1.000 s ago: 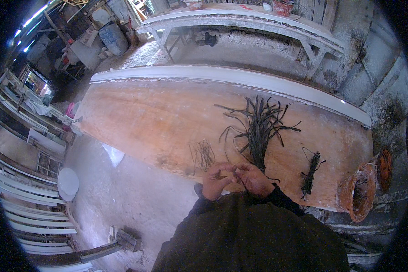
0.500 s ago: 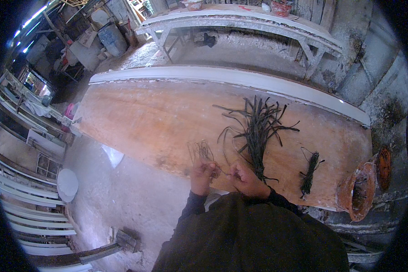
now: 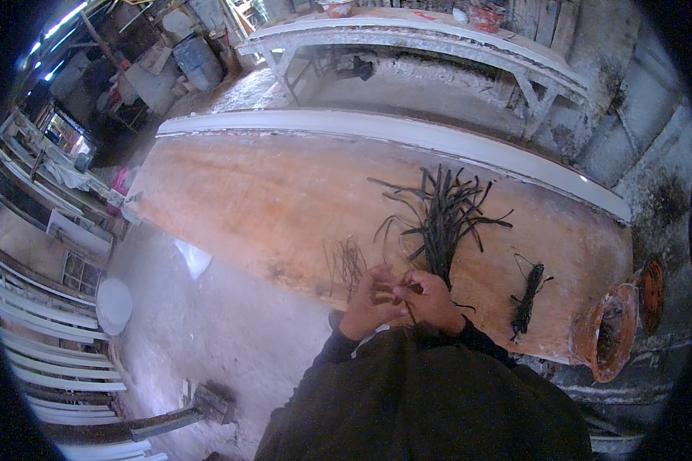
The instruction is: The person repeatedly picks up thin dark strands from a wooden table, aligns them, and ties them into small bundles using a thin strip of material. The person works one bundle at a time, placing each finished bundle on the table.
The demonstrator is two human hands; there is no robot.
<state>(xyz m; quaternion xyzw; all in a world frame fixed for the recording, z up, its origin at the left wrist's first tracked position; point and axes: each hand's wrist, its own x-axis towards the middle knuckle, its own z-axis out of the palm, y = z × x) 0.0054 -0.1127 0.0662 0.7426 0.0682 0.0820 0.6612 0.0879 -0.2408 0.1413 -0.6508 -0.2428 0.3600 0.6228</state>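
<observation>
Taking the long orange-brown table (image 3: 269, 200) as the landmark and going left to right: at its near edge, just left of the hands, lies a small scatter of thin pale strands (image 3: 347, 261). The left hand (image 3: 369, 303) sits at that same near edge, its fingers (image 3: 384, 278) curled and pressed toward the right hand, pinching what looks like a thin dark strand (image 3: 409, 307) between the two hands; the strand is too fine to make out clearly. The right hand (image 3: 432, 301) touches the left, its fingers bent inward on the same strand, so neither hand is spread. Just beyond the right hand, toward the middle of the table, a loose pile of dark strips (image 3: 442, 219) fans out. Further right, nearer the table's end, lies a small tied dark bundle (image 3: 527, 296), and at the end itself stands a rusty round basin (image 3: 607, 330). To work the strand well, it seems wise to keep both pinches close together and the strand taut, so that it does not slip or kink, and to stay near the pile.
</observation>
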